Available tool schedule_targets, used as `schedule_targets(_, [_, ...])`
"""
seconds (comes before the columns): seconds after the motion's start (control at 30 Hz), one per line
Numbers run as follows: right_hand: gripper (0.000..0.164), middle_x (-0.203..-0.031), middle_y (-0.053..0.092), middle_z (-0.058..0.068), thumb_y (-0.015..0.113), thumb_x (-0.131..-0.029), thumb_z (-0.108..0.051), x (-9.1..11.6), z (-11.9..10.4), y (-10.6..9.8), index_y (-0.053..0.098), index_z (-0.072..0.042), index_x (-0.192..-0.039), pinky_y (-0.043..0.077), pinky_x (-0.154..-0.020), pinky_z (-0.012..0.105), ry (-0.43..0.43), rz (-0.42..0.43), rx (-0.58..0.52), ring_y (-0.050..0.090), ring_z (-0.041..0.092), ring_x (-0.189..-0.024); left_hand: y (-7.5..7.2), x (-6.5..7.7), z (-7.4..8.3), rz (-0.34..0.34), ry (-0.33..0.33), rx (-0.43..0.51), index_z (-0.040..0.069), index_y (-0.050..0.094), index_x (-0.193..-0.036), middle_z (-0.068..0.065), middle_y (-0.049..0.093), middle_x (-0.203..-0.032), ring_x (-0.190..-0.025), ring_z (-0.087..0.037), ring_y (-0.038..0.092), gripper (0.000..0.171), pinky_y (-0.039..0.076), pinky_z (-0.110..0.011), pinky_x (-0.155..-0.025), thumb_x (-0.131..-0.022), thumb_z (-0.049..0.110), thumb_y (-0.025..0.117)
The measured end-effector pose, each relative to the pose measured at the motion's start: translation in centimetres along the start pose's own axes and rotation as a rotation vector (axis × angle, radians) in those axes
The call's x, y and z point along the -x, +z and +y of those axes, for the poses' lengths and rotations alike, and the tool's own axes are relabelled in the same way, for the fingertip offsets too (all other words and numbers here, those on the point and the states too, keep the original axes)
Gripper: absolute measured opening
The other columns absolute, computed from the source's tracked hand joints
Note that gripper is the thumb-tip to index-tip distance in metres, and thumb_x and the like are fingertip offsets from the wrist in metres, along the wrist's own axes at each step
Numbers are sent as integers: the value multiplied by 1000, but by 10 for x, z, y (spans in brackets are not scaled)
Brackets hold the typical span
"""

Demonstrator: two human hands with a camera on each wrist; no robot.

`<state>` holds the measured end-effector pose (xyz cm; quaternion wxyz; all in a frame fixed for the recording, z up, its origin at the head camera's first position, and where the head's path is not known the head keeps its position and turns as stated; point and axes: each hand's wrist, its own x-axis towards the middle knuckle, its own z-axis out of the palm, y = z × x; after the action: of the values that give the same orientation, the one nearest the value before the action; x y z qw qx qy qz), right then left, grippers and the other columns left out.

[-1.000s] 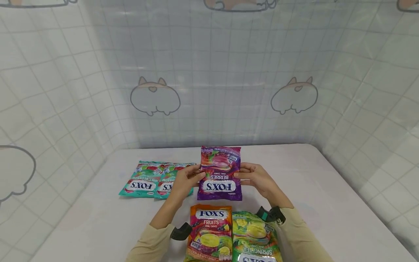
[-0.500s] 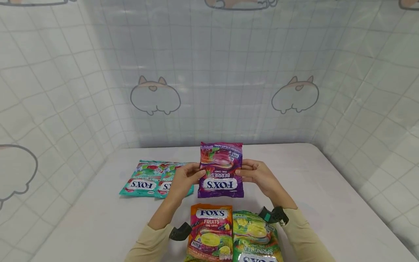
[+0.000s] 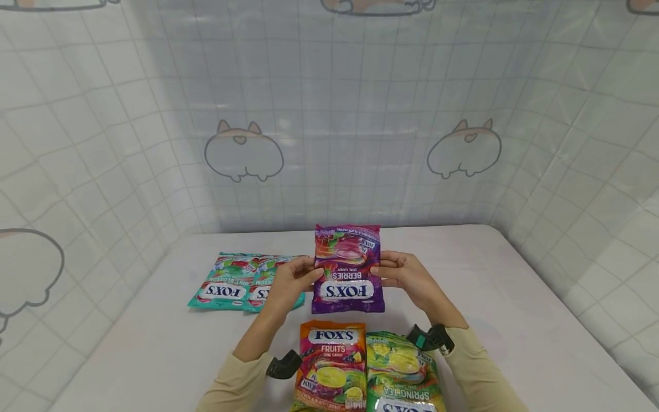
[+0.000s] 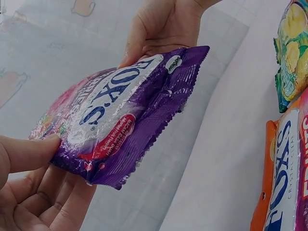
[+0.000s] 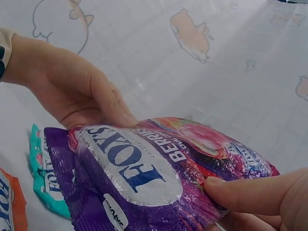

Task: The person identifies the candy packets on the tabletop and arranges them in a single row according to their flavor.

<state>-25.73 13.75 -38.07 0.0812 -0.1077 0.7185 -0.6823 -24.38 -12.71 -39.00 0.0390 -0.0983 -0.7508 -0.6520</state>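
Observation:
A purple bag of berries candy [image 3: 347, 274] is held up above the table between both hands, its lettering upside down in the head view. My left hand [image 3: 290, 284] pinches its left edge, thumb on the front and fingers behind. On the opposite edge my right hand [image 3: 409, 280] grips it the same way. In the left wrist view the candy bag [image 4: 110, 115] is tilted and clear of the table. The right wrist view shows the right thumb [image 5: 240, 192] pressing on the bag's printed front.
Two teal mint candy bags [image 3: 223, 283] lie side by side at the left, partly behind the left hand. Nearer me lie an orange fruits candy bag [image 3: 329, 366] and a green spring tea candy bag [image 3: 401, 372], side by side. The white table [image 3: 515, 320] meets patterned sheeting behind.
Over the last second the purple candy bag and both hands have risen slightly. In the last half second they have hardly moved, and the grip stays the same.

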Motion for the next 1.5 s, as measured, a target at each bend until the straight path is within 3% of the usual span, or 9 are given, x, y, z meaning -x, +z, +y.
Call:
schedule_targets(0.3, [52,-117,64,16,67,-91,-14,0,-2,0,48,11,-133,55,-81,32,6,-6,7,65,20,-95,1,-2,1,-7,-35,-5,0,67,-113,-8,66,-95,-86,-23,65,24,57,-35,-75,-92,12,67])
schedule_targets(0.9, [38,-107,67,11,64,-93,-14,1,0,0,57,9,-123,55,-80,37,0,-5,42,64,20,-91,2,0,1,-12,-49,-42,-3,65,-112,-10,64,-95,-85,-23,65,28,57,-36,-74,-92,17,68])
schedule_targets(1.33, [36,-104,68,16,66,-92,-12,-2,12,0,58,11,-118,56,-77,39,13,-13,102,67,26,-91,1,-6,-11,-42,-97,-139,0,66,-97,-8,65,-86,-77,-21,66,17,58,-39,-69,-90,14,71])
schedule_targets(1.5, [36,-103,68,19,68,-91,-12,-5,19,1,58,12,-117,56,-76,40,22,-35,133,69,29,-89,0,-7,-17,-25,-97,-220,-2,66,-95,-8,65,-83,-72,-22,68,18,57,-42,-68,-88,14,72])
